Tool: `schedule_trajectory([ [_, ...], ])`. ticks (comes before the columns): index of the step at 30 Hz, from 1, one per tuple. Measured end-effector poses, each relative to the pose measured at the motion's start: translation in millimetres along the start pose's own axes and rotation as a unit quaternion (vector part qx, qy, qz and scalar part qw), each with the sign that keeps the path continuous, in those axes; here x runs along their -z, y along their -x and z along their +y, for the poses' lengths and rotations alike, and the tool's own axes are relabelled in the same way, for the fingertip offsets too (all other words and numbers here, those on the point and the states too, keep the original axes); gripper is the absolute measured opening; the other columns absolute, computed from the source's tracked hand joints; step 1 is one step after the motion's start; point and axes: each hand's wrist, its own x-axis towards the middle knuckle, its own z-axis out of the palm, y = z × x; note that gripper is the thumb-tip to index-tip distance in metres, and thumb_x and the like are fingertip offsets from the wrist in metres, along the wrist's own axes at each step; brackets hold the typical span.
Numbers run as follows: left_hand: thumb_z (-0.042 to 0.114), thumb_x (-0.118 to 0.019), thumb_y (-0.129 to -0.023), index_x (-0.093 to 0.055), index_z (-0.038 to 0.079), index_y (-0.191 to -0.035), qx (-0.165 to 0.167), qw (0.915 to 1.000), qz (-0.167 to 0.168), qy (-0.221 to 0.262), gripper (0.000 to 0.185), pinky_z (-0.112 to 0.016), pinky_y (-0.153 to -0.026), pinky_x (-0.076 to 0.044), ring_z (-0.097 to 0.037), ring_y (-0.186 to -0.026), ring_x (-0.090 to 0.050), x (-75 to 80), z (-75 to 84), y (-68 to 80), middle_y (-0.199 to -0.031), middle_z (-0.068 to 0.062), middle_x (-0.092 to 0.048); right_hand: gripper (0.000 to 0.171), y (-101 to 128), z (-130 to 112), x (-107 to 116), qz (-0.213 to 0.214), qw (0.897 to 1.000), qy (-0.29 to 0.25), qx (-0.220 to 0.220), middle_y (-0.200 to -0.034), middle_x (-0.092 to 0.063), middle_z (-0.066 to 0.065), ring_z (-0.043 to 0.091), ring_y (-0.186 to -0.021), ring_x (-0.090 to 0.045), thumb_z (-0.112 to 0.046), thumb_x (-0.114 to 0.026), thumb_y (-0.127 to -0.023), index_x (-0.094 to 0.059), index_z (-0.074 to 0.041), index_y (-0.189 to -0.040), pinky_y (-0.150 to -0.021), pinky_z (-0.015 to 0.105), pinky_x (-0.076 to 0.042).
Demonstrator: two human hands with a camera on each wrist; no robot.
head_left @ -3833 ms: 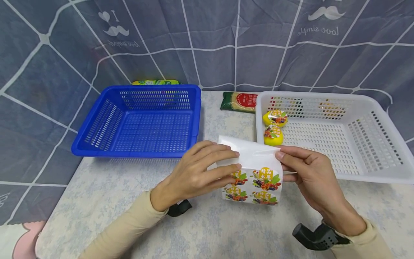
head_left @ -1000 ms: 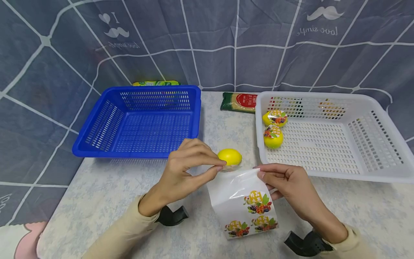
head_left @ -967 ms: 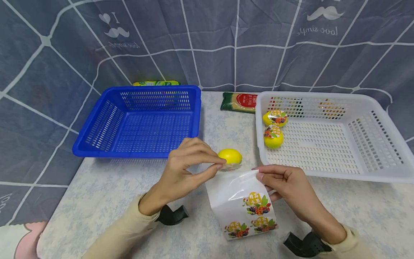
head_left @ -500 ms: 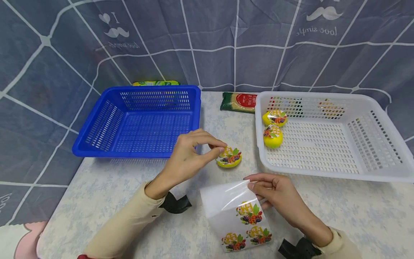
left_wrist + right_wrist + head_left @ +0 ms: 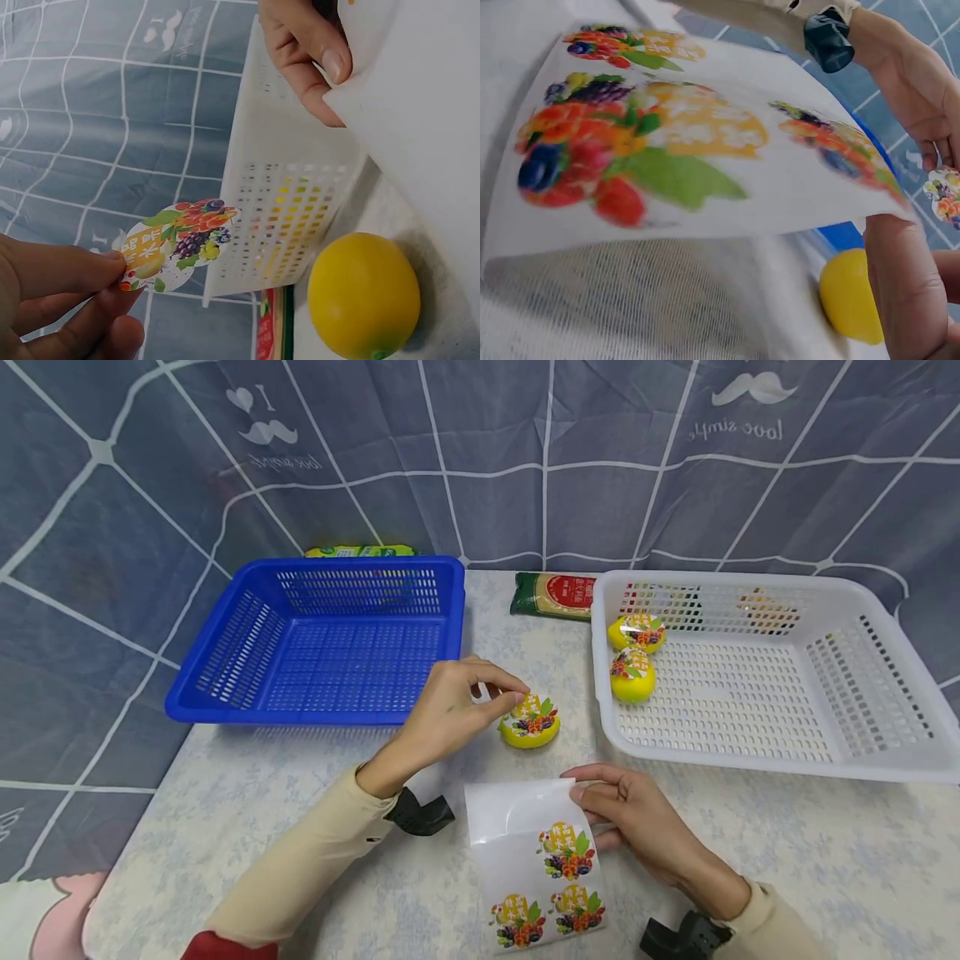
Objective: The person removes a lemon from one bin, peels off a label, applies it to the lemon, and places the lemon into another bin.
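My table (image 5: pixel 225 810) has a pale, blue-flecked cloth. On it sit a blue basket (image 5: pixel 247 710), a white basket (image 5: pixel 757 764), a lone yellow lemon (image 5: pixel 529 732) between them, a red-and-green packet (image 5: pixel 553 596) behind, and my sticker sheet (image 5: pixel 517 852) near me.

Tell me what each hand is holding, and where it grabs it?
The left hand pinches a fruit sticker by its edge, over the lemon. The right hand pinches the sticker sheet at its top right corner.
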Motion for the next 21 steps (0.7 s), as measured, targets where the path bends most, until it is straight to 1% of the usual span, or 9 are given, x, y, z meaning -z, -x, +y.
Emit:
schedule_trajectory([
  [4, 0.008, -0.073, -0.087, -0.08, 0.011, -0.088, 0.006, 0.9999, -0.007, -0.01, 0.009, -0.029, -0.065, -0.048, -0.007, -0.076, -0.059, -3.4, -3.6, -2.3, -0.084, 0.004, -0.073, 0.049, -2, 4, 0, 0.009, 1.0, 0.01, 0.003, -0.109, -0.07, 0.019, 0.031, -0.093, -0.071, -0.017, -0.059, -0.1, -0.042, 0.011, -0.137, -0.073, 0.045, -0.058],
  [8, 0.008, -0.073, -0.087, -0.08, 0.012, -0.088, 0.018, 0.9996, -0.016, -0.018, 0.008, -0.028, -0.063, -0.048, -0.009, -0.074, -0.057, -4.8, -4.8, -3.7, -0.086, 0.004, -0.073, 0.046, -2, 4, 0, 0.023, 0.999, 0.034, 0.008, -0.108, -0.069, 0.018, 0.027, -0.095, -0.07, -0.015, -0.059, -0.099, -0.045, 0.01, -0.135, -0.077, 0.04, -0.059],
  [10, 0.009, -0.073, -0.087, -0.08, 0.012, -0.088, 0.023, 0.9994, -0.016, -0.021, 0.008, -0.028, -0.063, -0.047, -0.009, -0.073, -0.056, -5.0, -5.5, -4.2, -0.087, 0.004, -0.073, 0.043, -3, 3, -1, 0.039, 0.996, 0.077, 0.024, -0.104, -0.069, 0.016, 0.024, -0.094, -0.07, -0.014, -0.061, -0.098, -0.05, 0.008, -0.133, -0.077, 0.035, -0.058],
  [11, 0.01, -0.073, -0.087, -0.08, 0.012, -0.089, 0.025, 0.9993, -0.016, -0.022, 0.007, -0.028, -0.063, -0.047, -0.009, -0.073, -0.056, -5.2, -6.1, -4.5, -0.087, 0.004, -0.073, 0.041, -4, 3, -1, 0.051, 0.991, 0.114, 0.04, -0.103, -0.068, 0.015, 0.021, -0.094, -0.069, -0.015, -0.063, -0.097, -0.053, 0.006, -0.131, -0.078, 0.033, -0.058],
  [13, 0.009, -0.073, -0.087, -0.08, 0.012, -0.089, 0.027, 0.9993, -0.015, -0.021, 0.008, -0.028, -0.063, -0.047, -0.008, -0.074, -0.057, -4.8, -6.6, -4.5, -0.086, 0.004, -0.073, 0.037, -5, 3, -2, 0.083, 0.974, 0.2, 0.072, -0.103, -0.067, 0.01, 0.018, -0.094, -0.067, -0.014, -0.066, -0.094, -0.059, 0.0, -0.128, -0.078, 0.031, -0.057],
  [15, 0.009, -0.073, -0.087, -0.08, 0.012, -0.088, 0.026, 0.9994, -0.013, -0.019, 0.008, -0.028, -0.063, -0.047, -0.008, -0.074, -0.058, -4.4, -7.3, -4.4, -0.084, 0.004, -0.072, 0.034, -7, 2, -3, 0.117, 0.947, 0.282, 0.102, -0.108, -0.066, 0.008, 0.019, -0.098, -0.065, -0.012, -0.069, -0.092, -0.063, -0.006, -0.125, -0.082, 0.033, -0.056],
  [17, 0.008, -0.073, -0.087, -0.08, 0.012, -0.088, 0.026, 0.9994, -0.013, -0.018, 0.008, -0.028, -0.063, -0.047, -0.007, -0.075, -0.059, -4.0, -7.5, -4.2, -0.083, 0.004, -0.072, 0.035, -9, 1, -5, 0.138, 0.921, 0.341, 0.127, -0.117, -0.064, 0.007, 0.022, -0.105, -0.063, -0.012, -0.071, -0.091, -0.064, -0.009, -0.125, -0.088, 0.038, -0.054],
  [19, 0.009, -0.073, -0.087, -0.08, 0.012, -0.088, 0.026, 0.9994, -0.014, -0.018, 0.008, -0.028, -0.063, -0.047, -0.007, -0.076, -0.059, -3.5, -7.2, -4.1, -0.083, 0.004, -0.072, 0.04, -11, -2, -7, 0.144, 0.908, 0.368, 0.14, -0.127, -0.06, 0.009, 0.029, -0.112, -0.061, -0.012, -0.071, -0.09, -0.061, -0.009, -0.129, -0.093, 0.044, -0.052],
  [21, 0.009, -0.073, -0.087, -0.08, 0.012, -0.088, 0.026, 0.9994, -0.014, -0.017, 0.007, -0.029, -0.063, -0.047, -0.007, -0.076, -0.059, -3.1, -7.3, -3.7, -0.083, 0.004, -0.072, 0.049, -14, -6, -9, 0.14, 0.9, 0.386, 0.147, -0.138, -0.054, 0.012, 0.035, -0.119, -0.057, -0.015, -0.071, -0.091, -0.054, -0.007, -0.136, -0.098, 0.049, -0.048],
])
